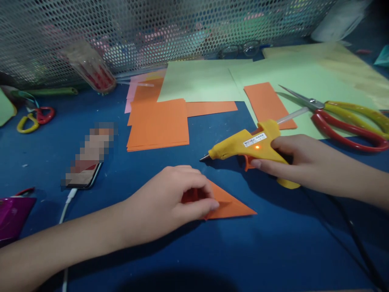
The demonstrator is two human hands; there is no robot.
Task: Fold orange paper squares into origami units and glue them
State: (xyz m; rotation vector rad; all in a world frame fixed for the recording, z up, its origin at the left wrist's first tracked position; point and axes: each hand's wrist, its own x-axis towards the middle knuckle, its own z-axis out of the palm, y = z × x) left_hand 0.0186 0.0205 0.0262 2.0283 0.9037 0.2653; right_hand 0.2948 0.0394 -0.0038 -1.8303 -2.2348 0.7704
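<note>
My left hand [185, 194] pinches a folded piece of orange paper [232, 202] between thumb and fingers, low over the blue table. One pointed corner of the paper sticks out to the right; the hand hides its left part. In my right hand [298, 158] is a yellow glue gun [261, 142], gripped by its handle, with a finger near the orange trigger. Its metal nozzle points left and down, beyond the folded paper and apart from it. A small orange light glows on the gun's side, and a clear glue stick [293, 115] juts from its back.
Orange paper squares [158, 125] and pale green sheets [206, 81] lie behind my hands. Large scissors [349, 121] rest at the right, small scissors [36, 119] at the far left. A phone [88, 158] with a white cable, a jar [94, 69] and a perforated metal screen [158, 32] are also there.
</note>
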